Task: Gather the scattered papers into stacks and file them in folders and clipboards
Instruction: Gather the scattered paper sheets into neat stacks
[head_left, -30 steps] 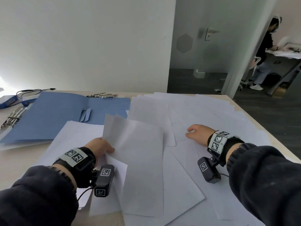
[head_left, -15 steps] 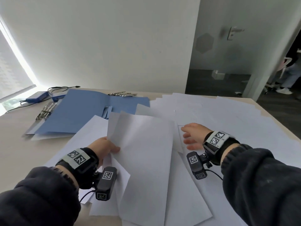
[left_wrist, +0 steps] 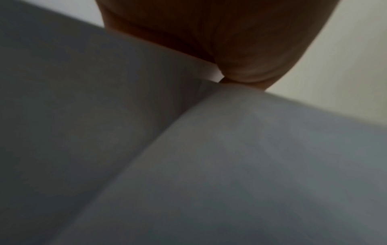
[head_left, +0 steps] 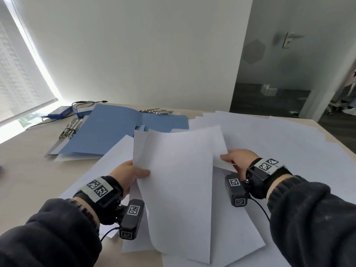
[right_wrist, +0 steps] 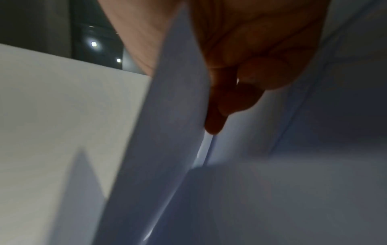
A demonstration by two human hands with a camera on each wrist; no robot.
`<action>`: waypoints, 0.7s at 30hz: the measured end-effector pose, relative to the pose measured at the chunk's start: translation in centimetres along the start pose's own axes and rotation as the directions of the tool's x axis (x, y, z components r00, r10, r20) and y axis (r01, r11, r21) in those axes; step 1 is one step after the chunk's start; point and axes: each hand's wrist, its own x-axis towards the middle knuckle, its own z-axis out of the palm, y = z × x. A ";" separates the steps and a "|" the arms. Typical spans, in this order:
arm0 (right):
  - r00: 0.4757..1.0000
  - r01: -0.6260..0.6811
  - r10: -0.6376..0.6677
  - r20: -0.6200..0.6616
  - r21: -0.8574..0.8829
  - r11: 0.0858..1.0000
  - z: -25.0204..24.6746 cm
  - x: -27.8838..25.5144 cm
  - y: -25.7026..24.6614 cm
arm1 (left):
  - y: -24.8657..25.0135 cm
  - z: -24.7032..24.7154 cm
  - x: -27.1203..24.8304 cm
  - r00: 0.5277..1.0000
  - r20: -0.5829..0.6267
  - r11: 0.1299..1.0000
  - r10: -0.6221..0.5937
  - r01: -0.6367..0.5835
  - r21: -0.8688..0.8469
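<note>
Fingers (head_left: 141, 173) of the left hand (head_left: 126, 173) pinch the left edge of a raised bunch of white sheets (head_left: 179, 189), thumb on top, rest of the digits hidden behind the paper; in the left wrist view only the thumb pad (left_wrist: 247, 66) shows, pressed onto a sheet edge, blurry. Right hand (head_left: 239, 160) pinches the lower right corner of another sheet (head_left: 219, 147) that sits just behind the held bunch; right wrist view shows its fingers (right_wrist: 247, 92) curled under the paper w/ the thumb on the other side. Both hands are thus closed on paper, approx. level w/ each other, the bunch between them and tilted up off the surface (head_left: 27, 170). Under and to the right of the right fingers, loose papers (head_left: 279, 147) lie spread over most of the surface, overlapping; more sheets lie flat below the bunch, toward the person. Beyond the left fingers lies an open blue folder (head_left: 107, 133), flat, w/ white sheets poking out beneath its near edge. Metal clips (head_left: 71, 128) lie at the folder's left edge, another group of clips (head_left: 157, 112) at its far edge. Further left of those, two small blue devices (head_left: 59, 112) w/ black cables sit by the window.
</note>
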 end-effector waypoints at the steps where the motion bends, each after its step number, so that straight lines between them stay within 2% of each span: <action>1: 0.998 0.047 -0.049 -0.039 -0.047 0.998 -0.8 0.2 0.1 | 0.0 -0.1 0.1 1.000 -0.005 1.000 0.004 -0.004 -0.009; 3: 0.987 0.100 -0.115 -0.111 -0.133 0.986 -2.8 0.0 0.3 | -0.1 0.0 0.4 1.000 -0.024 1.000 0.014 -0.015 -0.028; 5: 0.984 0.120 -0.135 -0.118 -0.127 0.985 -5.3 1.6 1.9 | -0.1 0.1 0.7 0.999 -0.043 0.998 0.032 -0.035 -0.054; 7: 0.991 0.104 -0.115 -0.071 -0.147 0.984 -6.1 0.1 2.1 | -0.2 0.4 1.0 0.997 -0.060 0.995 0.047 -0.052 -0.080; 12: 0.998 0.062 -0.055 0.043 -0.174 0.983 -4.4 -4.9 1.5 | -0.1 1.9 1.4 0.998 -0.045 0.984 0.051 -0.057 -0.169; 15: 0.996 0.066 -0.058 0.068 -0.118 0.991 -3.1 -5.2 1.9 | 0.1 3.2 1.3 0.996 -0.019 0.973 0.083 -0.085 -0.215; 18: 0.993 0.116 -0.116 0.008 -0.017 0.993 -2.2 -5.5 1.5 | 0.4 4.1 1.2 0.993 0.009 0.965 0.122 -0.116 -0.236; 21: 0.993 0.115 -0.115 -0.010 0.098 0.989 -2.2 -5.7 1.7 | 0.5 4.4 1.2 0.990 0.019 0.954 0.140 -0.130 -0.272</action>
